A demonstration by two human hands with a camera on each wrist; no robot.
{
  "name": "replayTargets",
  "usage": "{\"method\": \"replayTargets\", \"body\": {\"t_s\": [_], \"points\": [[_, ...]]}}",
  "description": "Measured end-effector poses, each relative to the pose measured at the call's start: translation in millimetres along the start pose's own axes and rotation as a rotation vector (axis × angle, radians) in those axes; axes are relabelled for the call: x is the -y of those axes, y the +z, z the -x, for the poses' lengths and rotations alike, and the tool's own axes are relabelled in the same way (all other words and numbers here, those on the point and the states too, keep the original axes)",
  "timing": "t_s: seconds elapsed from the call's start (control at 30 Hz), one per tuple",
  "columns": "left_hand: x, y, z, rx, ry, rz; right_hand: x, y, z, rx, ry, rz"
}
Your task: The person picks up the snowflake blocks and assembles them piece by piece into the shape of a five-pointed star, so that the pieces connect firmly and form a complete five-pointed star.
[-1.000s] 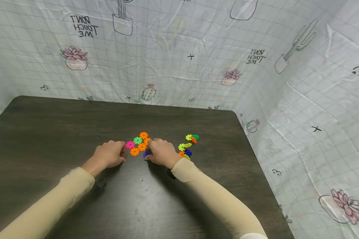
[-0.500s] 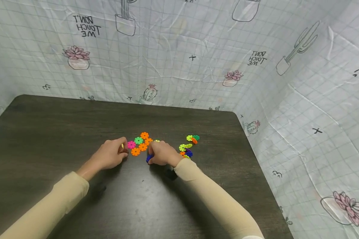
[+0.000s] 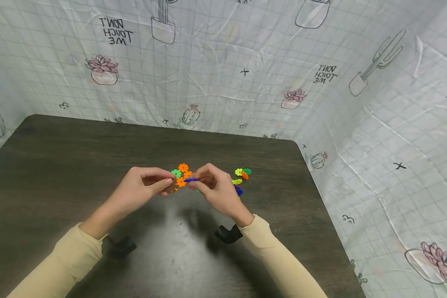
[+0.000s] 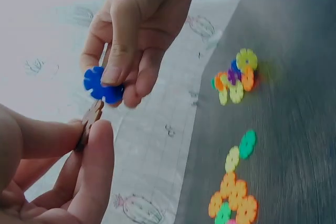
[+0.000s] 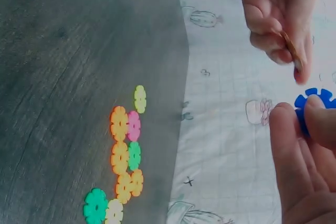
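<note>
Low in the head view, two sleeved forearms rise from the bottom corners to meet just below frame centre, above the table (image 3: 78, 165). The left hand (image 3: 139, 188) has thumb and forefinger pinched on a brown disc (image 4: 92, 121), held edge-on. Just right of it, the right hand (image 3: 216, 190) pinches a blue disc (image 4: 102, 85) at its fingertips; the two discs are almost touching. Beyond the fingers, a cluster of linked discs (image 3: 180, 176) lies flat at centre, and a loose pile (image 3: 241, 180) sits further right.
</note>
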State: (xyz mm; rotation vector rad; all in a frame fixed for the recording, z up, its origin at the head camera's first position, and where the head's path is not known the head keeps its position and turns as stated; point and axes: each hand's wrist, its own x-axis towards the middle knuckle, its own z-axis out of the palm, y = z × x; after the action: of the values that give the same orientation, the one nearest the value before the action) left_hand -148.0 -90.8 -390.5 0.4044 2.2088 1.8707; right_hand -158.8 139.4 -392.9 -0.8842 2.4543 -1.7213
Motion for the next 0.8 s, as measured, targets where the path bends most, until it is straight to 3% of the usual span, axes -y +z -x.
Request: {"method": "replayTargets", "body": {"t_s": [0.17, 0.33, 0.6, 0.8], "points": [[-4.1, 5.6, 0.1, 0.004, -0.014, 0.042, 22.5, 2.8, 3.2, 0.019, -0.087, 0.035], [-4.5, 10.2, -0.7, 0.022, -0.033, 0.042, 11.5, 5.7, 3.1, 0.021, -0.17, 0.081], [-3.5, 26.0, 2.3, -0.107, -0.101, -0.06, -14.9, 16.8, 6.0, -0.045, -0.307, 0.118], [3.7, 31.7, 5.0, -0.17, -0.156, -0.069, -1.8, 28.6, 10.9, -0.101, -0.335, 0.129]]}}
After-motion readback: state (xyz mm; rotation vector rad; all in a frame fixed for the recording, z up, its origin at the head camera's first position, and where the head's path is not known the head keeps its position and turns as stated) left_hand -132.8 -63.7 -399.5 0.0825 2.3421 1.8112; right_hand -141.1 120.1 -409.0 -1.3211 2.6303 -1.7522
